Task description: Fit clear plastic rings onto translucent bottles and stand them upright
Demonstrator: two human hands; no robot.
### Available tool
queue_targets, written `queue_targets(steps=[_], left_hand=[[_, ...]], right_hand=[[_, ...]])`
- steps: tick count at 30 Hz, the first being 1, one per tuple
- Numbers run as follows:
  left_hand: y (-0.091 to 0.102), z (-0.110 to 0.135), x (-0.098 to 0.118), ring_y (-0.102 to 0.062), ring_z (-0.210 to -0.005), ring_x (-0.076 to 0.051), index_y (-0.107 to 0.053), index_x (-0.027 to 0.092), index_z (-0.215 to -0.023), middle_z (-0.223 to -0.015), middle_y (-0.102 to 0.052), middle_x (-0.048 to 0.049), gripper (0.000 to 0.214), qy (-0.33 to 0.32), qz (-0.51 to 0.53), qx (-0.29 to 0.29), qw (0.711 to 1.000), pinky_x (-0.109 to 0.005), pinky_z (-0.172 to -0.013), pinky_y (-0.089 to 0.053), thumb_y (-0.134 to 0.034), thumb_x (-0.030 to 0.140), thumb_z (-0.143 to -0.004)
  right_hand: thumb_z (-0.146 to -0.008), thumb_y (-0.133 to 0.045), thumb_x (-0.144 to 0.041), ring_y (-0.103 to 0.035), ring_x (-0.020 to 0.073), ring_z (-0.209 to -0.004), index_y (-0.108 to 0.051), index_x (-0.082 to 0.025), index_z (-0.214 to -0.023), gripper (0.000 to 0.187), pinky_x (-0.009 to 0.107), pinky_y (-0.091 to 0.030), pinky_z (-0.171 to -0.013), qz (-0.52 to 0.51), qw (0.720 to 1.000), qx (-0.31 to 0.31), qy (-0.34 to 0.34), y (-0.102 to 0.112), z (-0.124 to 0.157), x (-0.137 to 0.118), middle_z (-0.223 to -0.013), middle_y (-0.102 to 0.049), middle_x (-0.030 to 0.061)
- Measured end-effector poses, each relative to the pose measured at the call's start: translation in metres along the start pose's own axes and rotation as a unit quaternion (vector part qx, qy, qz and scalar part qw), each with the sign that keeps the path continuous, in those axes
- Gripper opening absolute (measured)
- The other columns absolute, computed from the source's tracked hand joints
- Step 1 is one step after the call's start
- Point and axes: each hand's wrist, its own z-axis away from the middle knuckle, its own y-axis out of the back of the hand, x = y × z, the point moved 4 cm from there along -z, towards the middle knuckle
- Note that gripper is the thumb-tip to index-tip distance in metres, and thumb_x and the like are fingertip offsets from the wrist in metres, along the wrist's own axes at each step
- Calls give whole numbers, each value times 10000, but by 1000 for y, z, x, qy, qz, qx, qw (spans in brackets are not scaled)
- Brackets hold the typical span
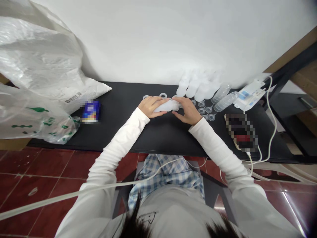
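I read the left hand (pixel 150 106) as wrapped around the body of a bottle (pixel 166 106), held sideways just above the table (pixel 123 129), centre front. The right hand (pixel 187 111) closes narrowly on its end (cap or bare neck: I cannot tell). One hand steadies while the other works the end. Rings (pixel 163 96) and a bottle row (pixel 198 88) lie close behind, within reach.

Single head-worn view, looking forward and down.
The camera is riding on the person's head, facing the white wall (pixel 158 39) over the black desk (pixel 128 112), hanging close above the lap (pixel 168 173) and framing the left hand (pixel 149 106) and right hand (pixel 187 110) mid-picture.
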Motion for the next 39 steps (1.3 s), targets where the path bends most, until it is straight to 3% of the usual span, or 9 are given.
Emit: queue_targets(steps=[5, 8, 14, 16, 18, 20, 22, 26, 39], left_hand=[[0, 3, -1, -652, -985, -237, -584, 293, -1347, -1125, -696, -106, 566, -17, -8, 25, 1000, -381, -885, -474, -557, 602, -874], [-2, 1, 2, -649, -1023, -230, -581, 322, -1348, -1133, -696, -94, 513, -13, -7, 16, 1000, -378, -930, -465, -534, 570, -901], [-6, -4, 12, -644, -1077, -224, -555, 292, -1374, -1144, -694, -95, 537, -45, -22, -32, 998, -365, -971, -464, -483, 577, -925], [-5, -4, 13, -654, -1063, -232, -554, 275, -1375, -1155, -698, -102, 559, -54, -26, -32, 998, -370, -947, -479, -489, 589, -917], [-3, -4, 13, -666, -1039, -244, -562, 242, -1368, -1180, -695, -122, 588, -47, -30, -23, 998, -377, -915, -496, -508, 598, -904], [-1, -3, 11, -672, -1031, -258, -565, 202, -1365, -1202, -688, -146, 625, -27, -29, -9, 999, -386, -896, -508, -525, 606, -890], [-1, -2, 9, -672, -1037, -268, -563, 174, -1366, -1198, -688, -159, 653, -9, -20, -4, 1000, -396, -896, -514, -533, 611, -882], [-3, -2, 8, -676, -1017, -266, -569, 171, -1360, -1151, -706, -150, 658, -5, 2, -12, 1000, -404, -905, -517, -528, 621, -881], [-8, -8, 22, -660, -1128, -254, -636, 248, -1290, -1199, -708, -109, 501, -1, 3, 12, 1000, -415, -1004, -479, -494, 559, -925]], right_hand=[[-869, -575, -601, -605, 263, -1007, -558, -211, -1233, 534, 418, -489, -862, -33, 998, 12, -61, 2, 1, 10, -1147, -666, 123], [-891, -470, -670, -595, 231, -837, -620, -205, -1134, 546, 401, -469, -809, -17, 995, 1, -95, 3, 2, 15, -940, -687, 89], [-1002, -157, -583, -515, 196, -691, -587, -223, -622, 677, 426, -391, -845, 59, 988, 19, -141, 0, 4, 19, -575, -548, 29], [-1006, -146, -575, -530, 205, -732, -621, -226, -673, 677, 440, -368, -878, 75, 986, 28, -147, 0, 4, 16, -609, -585, 33], [-999, -185, -589, -564, 223, -829, -676, -232, -910, 614, 445, -348, -912, 86, 985, 28, -149, 1, 4, 12, -771, -666, 49], [-978, -272, -616, -584, 247, -941, -614, -223, -1184, 559, 442, -337, -934, 87, 987, 20, -137, 2, 3, 7, -996, -692, 81], [-956, -355, -622, -581, 267, -1022, -541, -218, -1293, 559, 440, -328, -952, 87, 990, 1, -111, 0, 2, 2, -1135, -668, 106], [-953, -389, -600, -576, 279, -1013, -576, -219, -1218, 500, 440, -331, -949, 109, 989, -12, -96, -4, 3, 3, -1091, -674, 109], [-1012, -214, -509, -540, 234, -788, -650, -234, -904, 526, 425, -362, -847, 170, 971, 87, -141, -3, 5, 5, -763, -676, 60]])
